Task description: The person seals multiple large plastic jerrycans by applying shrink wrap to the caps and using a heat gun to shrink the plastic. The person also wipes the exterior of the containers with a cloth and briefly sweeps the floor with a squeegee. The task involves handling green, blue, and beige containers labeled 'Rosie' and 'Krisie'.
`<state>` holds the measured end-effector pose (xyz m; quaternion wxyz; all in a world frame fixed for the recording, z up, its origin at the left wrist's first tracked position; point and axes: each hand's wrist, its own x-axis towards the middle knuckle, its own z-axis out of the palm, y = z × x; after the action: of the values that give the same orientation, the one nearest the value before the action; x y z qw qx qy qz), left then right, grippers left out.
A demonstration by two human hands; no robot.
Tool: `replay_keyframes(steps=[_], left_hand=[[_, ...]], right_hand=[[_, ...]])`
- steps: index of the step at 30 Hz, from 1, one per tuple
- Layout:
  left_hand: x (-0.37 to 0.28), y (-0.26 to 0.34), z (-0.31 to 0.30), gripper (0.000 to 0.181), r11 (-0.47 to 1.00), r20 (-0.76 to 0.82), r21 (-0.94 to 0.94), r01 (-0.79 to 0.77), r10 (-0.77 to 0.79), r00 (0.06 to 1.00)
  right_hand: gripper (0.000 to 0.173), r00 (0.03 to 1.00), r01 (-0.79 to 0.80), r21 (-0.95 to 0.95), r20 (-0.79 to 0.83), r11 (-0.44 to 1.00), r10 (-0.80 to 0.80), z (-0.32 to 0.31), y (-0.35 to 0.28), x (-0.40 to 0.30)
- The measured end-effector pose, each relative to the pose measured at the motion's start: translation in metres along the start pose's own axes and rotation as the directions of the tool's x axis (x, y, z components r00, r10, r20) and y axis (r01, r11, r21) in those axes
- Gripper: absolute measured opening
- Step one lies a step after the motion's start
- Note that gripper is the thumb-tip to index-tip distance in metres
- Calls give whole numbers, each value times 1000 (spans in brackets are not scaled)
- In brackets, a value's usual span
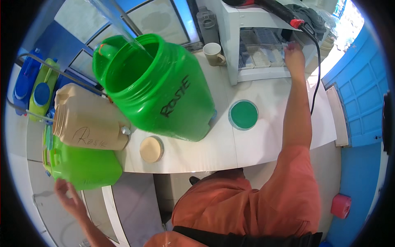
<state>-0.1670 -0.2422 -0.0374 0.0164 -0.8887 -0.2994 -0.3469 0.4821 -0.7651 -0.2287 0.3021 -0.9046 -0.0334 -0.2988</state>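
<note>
My right hand (294, 58) reaches into a white shelf unit (262, 75), at the right end of white baskets (262, 55). Its fingertips are beside something clear, and whether they grip it is not plain. At the lower left, my left hand (69, 197) is raised with its fingers apart, just in front of a lime-green plastic container (89, 166). Between my arms stands a large green plastic jug (185, 92), uncapped and bearing handwriting. What looks like a clear hose (123, 31) runs down into its mouth. A green round lid (243, 115) lies to its right, a beige lid (151, 149) before it.
A beige jug (95, 120), also bearing handwriting, lies on its side at the left, near a metal rail (68, 75). A mug (213, 54) and a grey bottle (207, 24) stand behind the counter (262, 139). A black cord (318, 71) hangs down past my right forearm.
</note>
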Motion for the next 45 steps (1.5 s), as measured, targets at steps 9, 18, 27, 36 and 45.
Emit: replay_keyframes(steps=[9, 18, 27, 36, 45], left_hand=[[-51, 216, 100, 43, 253, 700, -695, 673, 448, 555], [-44, 247, 122, 17, 21, 615, -764, 645, 323, 719], [-59, 271, 138, 12, -93, 586, -762, 641, 321, 744], [-62, 269, 151, 16, 207, 276, -952, 223, 276, 921], [-47, 216, 121, 21, 86, 539, -838, 538, -21, 842]], right_hand=[[21, 681, 405, 874, -90, 271, -727, -136, -224, -227], [24, 801, -72, 911, 295, 407, -520, -173, -261, -282], [13, 736, -497, 842, 538, 210, -412, -159, -241, -288], [15, 617, -584, 789, 584, 190, -528, -153, -232, -270], [37, 807, 422, 676, 23, 604, -590, -166, -248, -167]])
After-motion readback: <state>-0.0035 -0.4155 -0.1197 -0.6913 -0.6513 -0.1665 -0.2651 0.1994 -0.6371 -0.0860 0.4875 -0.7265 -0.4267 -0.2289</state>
